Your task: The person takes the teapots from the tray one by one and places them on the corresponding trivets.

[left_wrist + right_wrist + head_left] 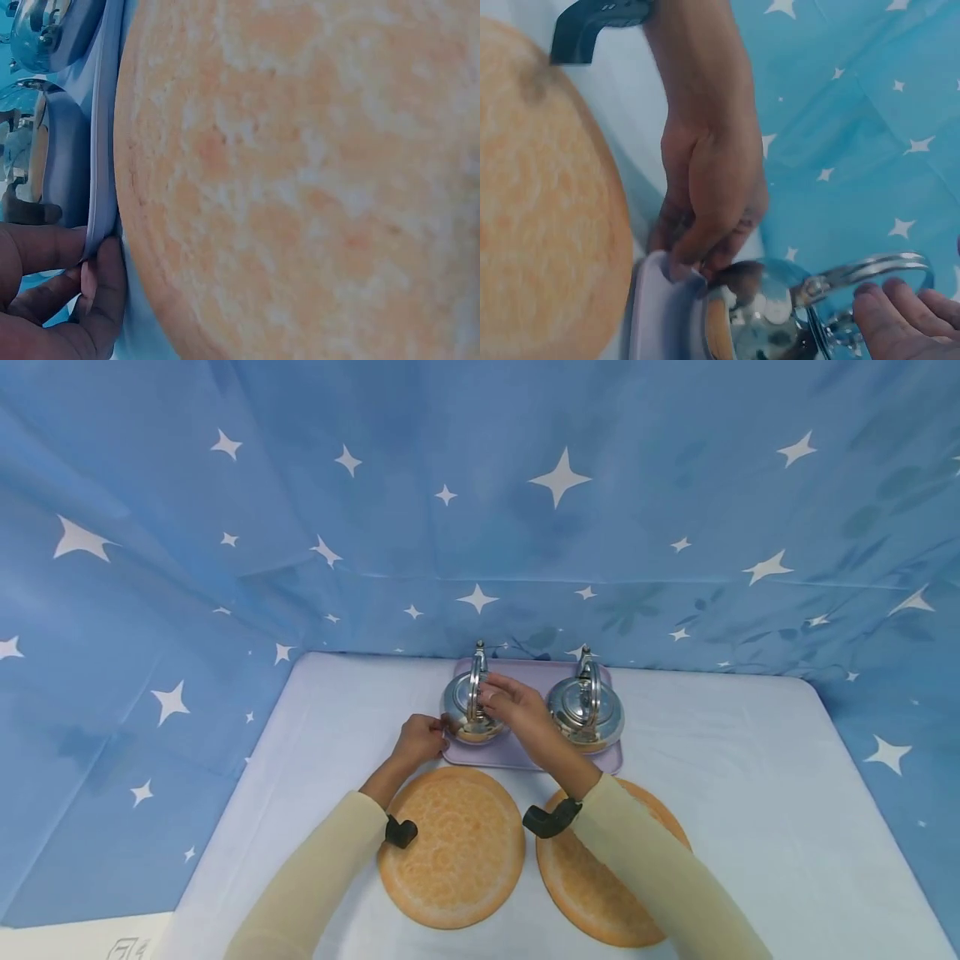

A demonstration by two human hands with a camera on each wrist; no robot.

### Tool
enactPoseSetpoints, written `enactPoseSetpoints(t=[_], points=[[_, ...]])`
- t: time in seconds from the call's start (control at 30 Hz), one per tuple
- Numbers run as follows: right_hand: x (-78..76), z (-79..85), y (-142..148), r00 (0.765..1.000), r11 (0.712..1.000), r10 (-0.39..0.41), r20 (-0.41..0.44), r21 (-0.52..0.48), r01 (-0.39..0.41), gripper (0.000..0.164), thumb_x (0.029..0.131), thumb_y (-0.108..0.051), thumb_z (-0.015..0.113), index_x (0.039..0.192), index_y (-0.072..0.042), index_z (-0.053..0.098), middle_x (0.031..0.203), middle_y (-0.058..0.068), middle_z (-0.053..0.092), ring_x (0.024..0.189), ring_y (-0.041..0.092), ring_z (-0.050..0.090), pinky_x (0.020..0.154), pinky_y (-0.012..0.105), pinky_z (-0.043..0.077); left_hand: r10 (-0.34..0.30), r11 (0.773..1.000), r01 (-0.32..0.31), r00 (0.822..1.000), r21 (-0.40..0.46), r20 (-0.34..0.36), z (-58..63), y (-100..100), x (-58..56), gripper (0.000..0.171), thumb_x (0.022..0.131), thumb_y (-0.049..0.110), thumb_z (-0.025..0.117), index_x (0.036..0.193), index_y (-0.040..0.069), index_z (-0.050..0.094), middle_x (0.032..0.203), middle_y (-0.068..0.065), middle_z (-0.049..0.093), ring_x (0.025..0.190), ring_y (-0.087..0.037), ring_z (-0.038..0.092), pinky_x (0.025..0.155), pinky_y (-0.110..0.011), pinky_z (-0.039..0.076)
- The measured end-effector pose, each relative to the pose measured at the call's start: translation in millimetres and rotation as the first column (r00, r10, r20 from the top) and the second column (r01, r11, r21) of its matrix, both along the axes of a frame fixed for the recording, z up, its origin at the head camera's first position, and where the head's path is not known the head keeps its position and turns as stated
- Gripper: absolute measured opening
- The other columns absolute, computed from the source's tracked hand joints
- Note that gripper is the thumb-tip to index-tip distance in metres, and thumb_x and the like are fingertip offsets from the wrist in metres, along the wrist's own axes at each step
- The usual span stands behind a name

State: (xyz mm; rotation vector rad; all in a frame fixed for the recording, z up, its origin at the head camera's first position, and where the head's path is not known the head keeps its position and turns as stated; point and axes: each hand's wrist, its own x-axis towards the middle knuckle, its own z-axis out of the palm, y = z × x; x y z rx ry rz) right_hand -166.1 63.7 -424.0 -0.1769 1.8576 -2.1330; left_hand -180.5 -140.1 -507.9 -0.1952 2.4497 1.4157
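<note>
Near the back of the table lies a lilac tray [521,755] with two shiny metal kettles on it. My left hand [420,739] pinches the tray's near left corner between thumb and fingers, as the left wrist view shows at the tray rim [103,135]. Beside it stands the left kettle [458,697], its arched handle [870,266] upright. My right hand [525,714] is at that handle with fingers extended, not wrapped round it; in the right wrist view the fingertips overlap the handle's loop. The right kettle [572,700] stands to the right of my right hand.
Two round, bread-patterned mats lie in front of the tray: the left mat [452,852] and the right mat [592,893], partly under my right forearm. A white cloth [750,793] covers the table. A blue star-printed curtain [420,543] hangs behind and at the sides.
</note>
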Motion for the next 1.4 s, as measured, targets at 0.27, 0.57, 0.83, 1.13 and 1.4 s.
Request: enactPoseSetpoints(t=[0.27, 0.57, 0.83, 1.13, 1.4], points=[[-9.7, 0.9, -13.1, 0.997, 1.0, -0.01, 0.078, 0.024, 0.008, 0.048, 0.099, -0.01, 0.054, 0.142, 0.006, 0.042, 0.137, 0.023, 0.05, 0.12, 0.032, 0.055, 0.1, 0.038, 0.048, 0.001, 1.0, -0.001, 1.0, -0.026, -0.017, 3.0, 2.7, -1.1, 0.042, 0.082, -0.009, 0.064, 0.123, -0.014, 0.058, 0.086, -0.014, 0.059, 0.077, -0.019, 0.063, 0.066, -0.026, 0.059], [-13.7, -2.7, -12.0, 0.997, 0.998, -0.045, 0.07, 0.053, 0.041, 0.031, 0.099, -0.003, 0.053, 0.126, 0.011, 0.054, 0.113, 0.024, 0.062, 0.103, 0.027, 0.066, 0.091, 0.038, 0.054, 0.003, 1.0, -0.003, 1.0, -0.002, -0.006, 4.8, 4.4, 1.0, 0.044, 0.081, -0.01, 0.062, 0.125, -0.014, 0.057, 0.084, -0.013, 0.057, 0.078, -0.02, 0.061, 0.068, -0.027, 0.059], [-13.1, -2.5, -10.6, 0.999, 0.996, -0.013, 0.053, 0.085, 0.009, 0.024, 0.1, -0.002, 0.051, 0.121, 0.01, 0.051, 0.115, 0.025, 0.063, 0.101, 0.027, 0.067, 0.09, 0.039, 0.055, 0.008, 0.999, -0.009, 1.0, -0.033, -0.011, 3.1, 4.1, 1.3, 0.043, 0.08, -0.009, 0.062, 0.123, -0.012, 0.06, 0.082, -0.011, 0.058, 0.073, -0.017, 0.059, 0.064, -0.025, 0.057], [4.7, 15.7, -8.0, 0.998, 0.987, 0.066, 0.001, 0.149, -0.065, 0.019, 0.1, -0.005, 0.052, 0.115, 0.008, 0.054, 0.103, 0.019, 0.066, 0.095, 0.028, 0.068, 0.084, 0.043, 0.057, -0.001, 0.998, -0.002, 0.999, -0.055, -0.049, 2.3, -0.5, 1.7, 0.034, 0.087, -0.005, 0.05, 0.118, -0.013, 0.063, 0.1, -0.022, 0.067, 0.074, -0.02, 0.064, 0.061, -0.025, 0.057], [35.1, 36.0, -3.9, 0.991, 0.987, 0.13, -0.006, 0.096, -0.129, 0.015, 0.099, -0.005, 0.054, 0.11, 0.006, 0.055, 0.099, 0.016, 0.068, 0.092, 0.024, 0.069, 0.083, 0.04, 0.058, -0.038, 0.997, 0.031, 0.994, -0.065, -0.106, 1.4, -7.0, 0.2, 0.025, 0.081, -0.003, 0.054, 0.096, -0.009, 0.072, 0.077, -0.011, 0.065, 0.065, -0.019, 0.053, 0.055, -0.024, 0.045]])
